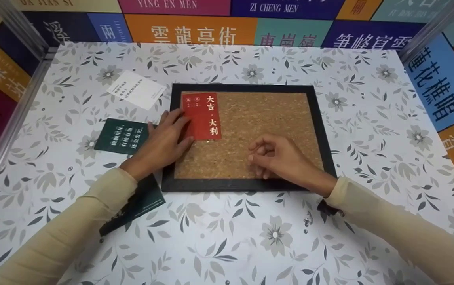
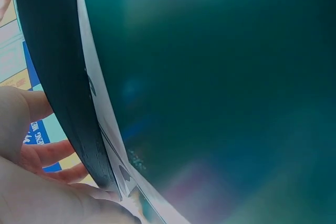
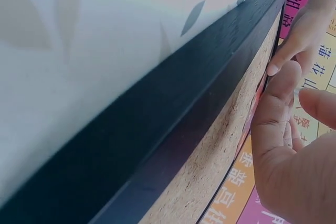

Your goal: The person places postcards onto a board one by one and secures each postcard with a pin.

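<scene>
A red card [image 1: 201,118] with white characters lies at the upper left of a black-framed cork board [image 1: 246,158]. My left hand [image 1: 163,138] rests over the frame's left side, its outstretched fingers and thumb touching the card's left edge. Over the board's lower right part, my right hand [image 1: 276,156] hovers with fingers bent and thumb near the index finger. In the right wrist view, the thumb and index fingertip [image 3: 286,72] come close together; I cannot tell whether they pinch something small. A tiny glint shows at the card's lower edge.
Left of the board lie a white card [image 1: 137,89] with dark print and a dark green card [image 1: 120,136] with white characters. Another dark green card [image 1: 143,202] is partly under my left forearm. The floral tabletop [image 1: 227,245] is bounded by colourful printed panels [image 1: 195,29].
</scene>
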The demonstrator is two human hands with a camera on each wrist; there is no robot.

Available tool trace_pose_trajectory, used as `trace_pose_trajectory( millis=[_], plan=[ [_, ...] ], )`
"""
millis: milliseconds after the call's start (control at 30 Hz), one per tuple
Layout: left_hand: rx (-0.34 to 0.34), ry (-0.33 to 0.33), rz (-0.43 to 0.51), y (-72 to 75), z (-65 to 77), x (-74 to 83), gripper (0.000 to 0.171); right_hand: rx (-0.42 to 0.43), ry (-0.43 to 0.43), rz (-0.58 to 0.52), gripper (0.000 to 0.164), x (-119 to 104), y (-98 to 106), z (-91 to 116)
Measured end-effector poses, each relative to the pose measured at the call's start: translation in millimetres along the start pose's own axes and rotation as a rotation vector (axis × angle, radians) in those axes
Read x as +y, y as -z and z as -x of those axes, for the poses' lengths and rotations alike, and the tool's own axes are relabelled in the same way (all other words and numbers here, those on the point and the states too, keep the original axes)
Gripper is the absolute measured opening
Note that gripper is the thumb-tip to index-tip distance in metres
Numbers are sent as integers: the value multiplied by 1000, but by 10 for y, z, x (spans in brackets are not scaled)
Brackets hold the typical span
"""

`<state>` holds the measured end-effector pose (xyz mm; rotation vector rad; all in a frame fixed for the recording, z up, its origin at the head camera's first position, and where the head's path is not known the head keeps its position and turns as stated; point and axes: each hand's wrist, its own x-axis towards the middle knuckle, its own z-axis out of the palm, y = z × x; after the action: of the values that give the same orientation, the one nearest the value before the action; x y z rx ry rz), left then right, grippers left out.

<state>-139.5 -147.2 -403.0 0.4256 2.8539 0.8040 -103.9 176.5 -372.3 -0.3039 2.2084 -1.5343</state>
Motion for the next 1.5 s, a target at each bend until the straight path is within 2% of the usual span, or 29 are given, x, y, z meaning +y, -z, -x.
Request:
trace_pose_trajectory(
  millis=[267,533,1067,1500],
  plan=[
    [-3,-5,-4,4,-5,-7,66,-12,49,17,25,23,47,172],
    [-8,2,-7,18,-17,-22,67,-3,33,58,25,103,133,274],
    [-9,5,-9,22,-14,-16,66,18,49,35,24,142,262,450],
    [-19,11,-3,25,-6,-25,67,42,77,101,19,159,396,653]
  ],
)
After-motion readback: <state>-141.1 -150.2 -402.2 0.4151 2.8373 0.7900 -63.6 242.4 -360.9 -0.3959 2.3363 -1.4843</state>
